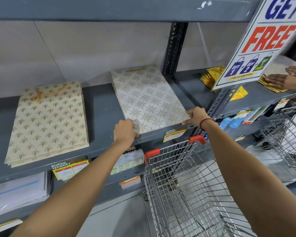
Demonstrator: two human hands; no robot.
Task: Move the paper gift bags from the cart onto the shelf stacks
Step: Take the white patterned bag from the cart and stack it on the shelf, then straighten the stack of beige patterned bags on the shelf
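Presently the gift bag (147,100) is laid flat on the shelf (101,106), long axis running from 5 to 11 o'clock. Its near corners are pinched by the left hand (125,130) and right hand (196,117), both equally near.

Your one view comes from the wide-angle camera on your head. It faces forward and tilts down onto the grey steel shelf (101,106), which slants across the frame. It sits close, at arm's reach: your forearms enter from 7 and 4 o'clock. Your left hand (125,130) and right hand (196,117) hold the near corners of the knot-patterned gift bag (147,96) just above centre. The wire shopping cart (154,185) lies below you at 5 o'clock, and the promotional sign (263,45) hangs at 1 o'clock. Straight edges bow toward the borders.
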